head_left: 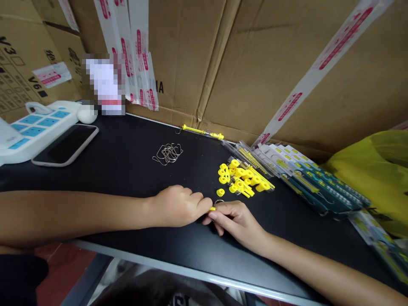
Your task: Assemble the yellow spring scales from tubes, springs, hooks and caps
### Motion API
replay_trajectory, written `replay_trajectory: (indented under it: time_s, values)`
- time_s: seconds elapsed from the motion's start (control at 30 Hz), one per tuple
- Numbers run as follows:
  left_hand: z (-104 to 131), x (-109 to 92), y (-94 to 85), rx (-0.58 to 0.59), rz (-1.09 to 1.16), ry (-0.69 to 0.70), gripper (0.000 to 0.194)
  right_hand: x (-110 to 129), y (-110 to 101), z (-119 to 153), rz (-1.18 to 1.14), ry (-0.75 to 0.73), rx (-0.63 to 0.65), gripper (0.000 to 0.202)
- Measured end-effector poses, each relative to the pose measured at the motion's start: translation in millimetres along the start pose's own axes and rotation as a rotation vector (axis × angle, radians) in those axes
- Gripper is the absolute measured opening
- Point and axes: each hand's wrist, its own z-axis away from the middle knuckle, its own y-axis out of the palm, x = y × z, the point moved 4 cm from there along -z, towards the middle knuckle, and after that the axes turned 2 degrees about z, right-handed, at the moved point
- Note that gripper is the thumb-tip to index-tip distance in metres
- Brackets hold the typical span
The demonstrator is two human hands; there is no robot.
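Over the front middle of the table my left hand [181, 206] is closed, knuckles up, its fingertips hidden underneath. Its index finger meets a small yellow plastic piece [212, 208]. My right hand [237, 219] pinches that piece between thumb and fingers, touching the left hand. A thin curved metal wire [219, 201] sticks up at the right fingertips. Just beyond the hands lies a loose yellow cap [220, 192], beside a pile of yellow plastic parts [240, 176] mixed with small springs. Bent wire hooks [168, 153] lie in a tangle farther left.
A yellow stick with a hook [202, 131] lies by the cardboard box [270, 63]. Packaged cards [312, 182] and a yellow bag [376, 178] occupy the right. A phone [66, 144] and a power strip [41, 127] lie at left. The table's front edge [191, 272] is near.
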Motion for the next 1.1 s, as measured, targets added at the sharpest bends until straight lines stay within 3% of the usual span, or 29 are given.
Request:
replay_trajectory:
  time_s: [0.5,0.8,1.1]
  values:
    - [1.2,-0.8,-0.2,-0.029,0.039,0.025,0.015,-2.7,-0.9,-1.6,-0.138,0.005,0.159,0.036]
    - [0.0,-0.5,-0.7,-0.029,0.014,0.01,0.017,2.9,2.2,4.8,0.097,-0.059,-0.031,0.038]
    - [0.3,-0.8,5.3,0.02,0.013,-0.027,0.013,7.7,2.2,6.9,0.474,-0.164,-0.117,0.037]
